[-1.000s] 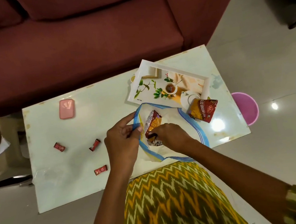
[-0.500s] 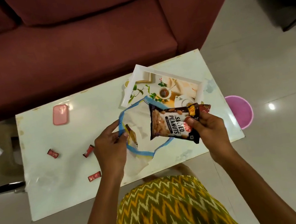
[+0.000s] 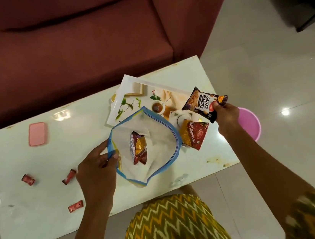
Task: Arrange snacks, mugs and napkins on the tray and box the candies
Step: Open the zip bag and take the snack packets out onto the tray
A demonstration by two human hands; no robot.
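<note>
With the right hand, holds the peanut packet over the tray at the bench far right corner; with the left hand, pinches the zip bag rim mid-bench, snack pouch inside.

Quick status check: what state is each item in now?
Clear blue-rimmed zip bag: open, left hand holding its rim.
Black salted-peanuts packet: pinched in right hand, above white printed tray.
Red-gold snack packet: lying at tray's near corner.
Maroon snack packet: inside bag.
Pink rectangular box: closed.
Red wrapped candies: loose on table.
</note>
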